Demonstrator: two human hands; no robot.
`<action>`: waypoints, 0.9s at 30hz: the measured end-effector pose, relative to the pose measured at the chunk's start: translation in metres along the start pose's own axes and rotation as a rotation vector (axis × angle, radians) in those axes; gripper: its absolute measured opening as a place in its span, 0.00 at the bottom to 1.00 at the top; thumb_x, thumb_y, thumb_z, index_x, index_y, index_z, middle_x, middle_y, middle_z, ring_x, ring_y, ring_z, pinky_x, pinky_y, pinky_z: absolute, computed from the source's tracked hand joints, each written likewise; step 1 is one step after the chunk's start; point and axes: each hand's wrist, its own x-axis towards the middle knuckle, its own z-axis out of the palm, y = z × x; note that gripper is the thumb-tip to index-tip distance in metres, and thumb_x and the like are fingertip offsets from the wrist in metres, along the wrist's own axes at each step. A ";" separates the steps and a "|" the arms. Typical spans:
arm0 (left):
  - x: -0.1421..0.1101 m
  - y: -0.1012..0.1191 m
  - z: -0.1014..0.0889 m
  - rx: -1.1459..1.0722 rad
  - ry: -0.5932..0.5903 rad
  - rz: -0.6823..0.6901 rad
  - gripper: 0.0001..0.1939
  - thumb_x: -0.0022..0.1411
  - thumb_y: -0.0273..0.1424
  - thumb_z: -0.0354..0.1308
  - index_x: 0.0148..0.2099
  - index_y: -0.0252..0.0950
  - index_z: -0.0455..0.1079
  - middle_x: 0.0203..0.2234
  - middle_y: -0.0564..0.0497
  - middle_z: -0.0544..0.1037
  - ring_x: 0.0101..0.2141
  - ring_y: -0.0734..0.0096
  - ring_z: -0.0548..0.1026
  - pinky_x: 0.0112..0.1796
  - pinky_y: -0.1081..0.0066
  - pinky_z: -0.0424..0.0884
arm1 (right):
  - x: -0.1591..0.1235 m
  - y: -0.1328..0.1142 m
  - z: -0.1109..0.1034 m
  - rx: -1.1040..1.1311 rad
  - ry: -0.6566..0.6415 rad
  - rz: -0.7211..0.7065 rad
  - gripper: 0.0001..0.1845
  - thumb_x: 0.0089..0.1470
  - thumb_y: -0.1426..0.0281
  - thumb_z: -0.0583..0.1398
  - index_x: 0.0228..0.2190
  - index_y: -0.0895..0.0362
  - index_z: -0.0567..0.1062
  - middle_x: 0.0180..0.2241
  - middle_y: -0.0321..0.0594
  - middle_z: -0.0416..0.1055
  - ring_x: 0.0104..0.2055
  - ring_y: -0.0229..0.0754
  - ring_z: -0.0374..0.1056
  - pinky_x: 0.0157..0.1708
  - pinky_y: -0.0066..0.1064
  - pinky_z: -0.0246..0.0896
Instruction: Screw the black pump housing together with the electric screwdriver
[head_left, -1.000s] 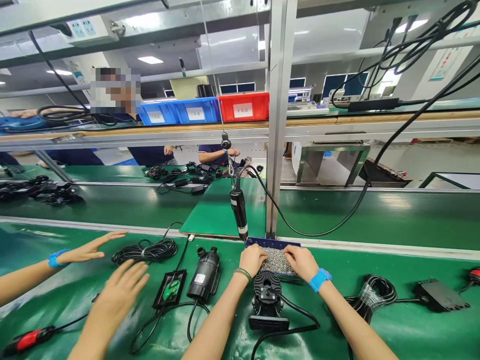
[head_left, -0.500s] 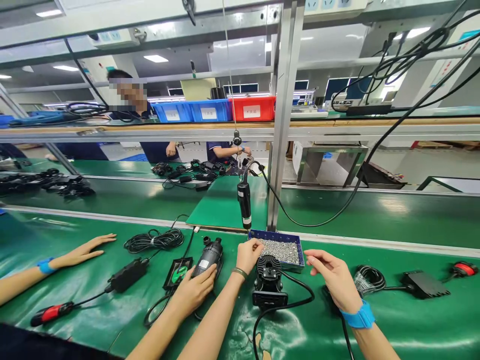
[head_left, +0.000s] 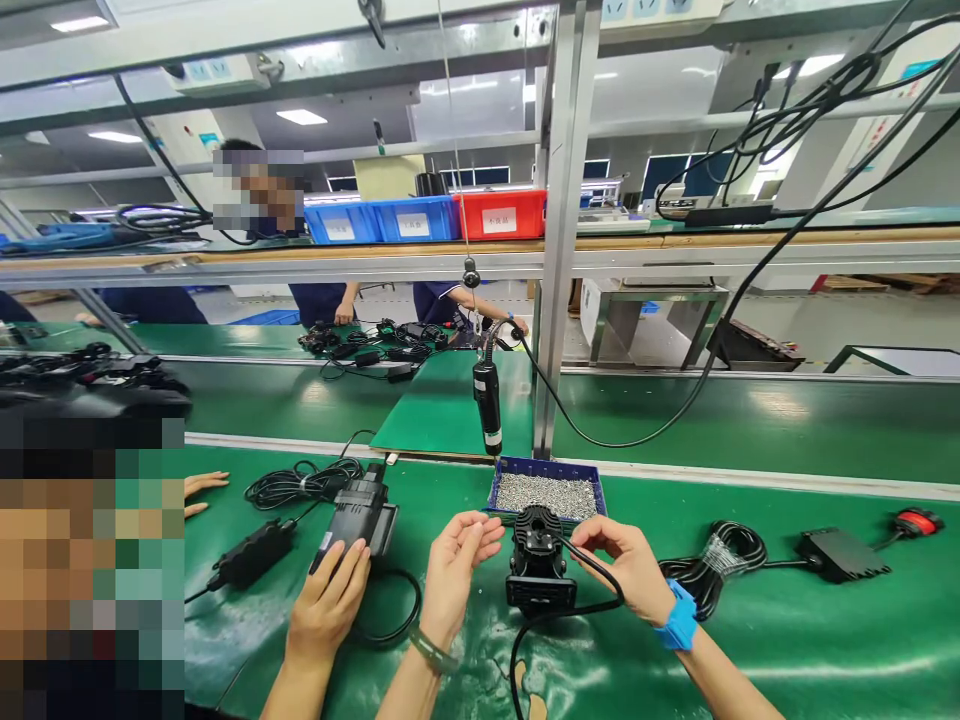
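A black pump-like device with a finned top stands on the green mat before me. My left hand, with a green bracelet, is just left of it, palm turned up, fingers curled in and thumb against them; anything in them is too small to make out. On the device's right, my right hand, wearing a blue wristband, has its thumb and fingers closed at the black cable close to the housing. Behind the device is a blue tray of small metal screws. A black electric screwdriver hangs above the tray.
At left a co-worker's hand rests on another black device, near a coiled cable and a black adapter. Right are a cable bundle, a black box and a red-ringed connector. A metal post rises behind.
My left hand has drawn back from the screw tray, toward the left. My right hand has moved left to the device's cable. The co-worker's device has been turned over.
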 end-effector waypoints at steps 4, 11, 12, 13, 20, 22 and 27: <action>-0.006 -0.007 -0.006 0.032 -0.015 0.005 0.28 0.50 0.51 0.69 0.43 0.35 0.70 0.40 0.42 0.83 0.43 0.62 0.81 0.40 0.70 0.79 | 0.000 -0.002 0.002 -0.226 -0.026 -0.343 0.08 0.59 0.69 0.61 0.27 0.56 0.75 0.27 0.40 0.74 0.29 0.37 0.69 0.30 0.27 0.65; -0.005 -0.018 -0.007 0.319 -0.001 0.276 0.18 0.53 0.46 0.68 0.34 0.35 0.77 0.28 0.50 0.80 0.29 0.74 0.76 0.33 0.77 0.75 | 0.004 -0.003 0.000 -0.553 -0.011 -0.668 0.07 0.59 0.74 0.60 0.29 0.57 0.77 0.24 0.39 0.68 0.26 0.35 0.62 0.25 0.26 0.58; -0.005 -0.019 -0.008 0.322 -0.027 0.274 0.16 0.54 0.44 0.68 0.34 0.36 0.78 0.29 0.49 0.81 0.31 0.72 0.78 0.35 0.77 0.76 | 0.005 -0.003 -0.001 -0.570 -0.018 -0.686 0.08 0.59 0.74 0.60 0.28 0.57 0.77 0.24 0.39 0.68 0.26 0.35 0.62 0.25 0.26 0.56; -0.005 -0.020 -0.008 0.323 -0.051 0.272 0.14 0.55 0.43 0.68 0.34 0.36 0.78 0.31 0.49 0.82 0.33 0.70 0.79 0.37 0.75 0.77 | 0.005 -0.002 -0.002 -0.574 -0.026 -0.696 0.08 0.59 0.74 0.60 0.28 0.57 0.78 0.23 0.39 0.67 0.25 0.34 0.61 0.24 0.26 0.55; -0.005 -0.013 -0.006 0.488 -0.086 0.544 0.05 0.58 0.36 0.67 0.32 0.42 0.81 0.30 0.50 0.84 0.32 0.65 0.82 0.37 0.69 0.80 | -0.001 0.013 -0.011 -0.191 -0.240 -0.314 0.13 0.62 0.65 0.59 0.34 0.55 0.83 0.17 0.35 0.63 0.20 0.33 0.56 0.21 0.27 0.47; -0.005 -0.008 -0.002 0.550 -0.136 0.689 0.03 0.57 0.32 0.68 0.30 0.42 0.81 0.27 0.50 0.83 0.30 0.67 0.81 0.34 0.71 0.79 | 0.003 0.020 -0.015 -0.073 -0.153 -0.148 0.18 0.60 0.57 0.59 0.32 0.56 0.83 0.18 0.36 0.66 0.21 0.35 0.57 0.22 0.27 0.51; 0.001 -0.001 0.006 0.650 -0.307 0.825 0.03 0.57 0.27 0.67 0.31 0.39 0.79 0.25 0.50 0.82 0.28 0.71 0.79 0.32 0.73 0.76 | 0.042 0.035 -0.024 -0.566 -0.114 0.222 0.22 0.64 0.58 0.50 0.37 0.60 0.78 0.32 0.43 0.75 0.32 0.42 0.69 0.33 0.31 0.64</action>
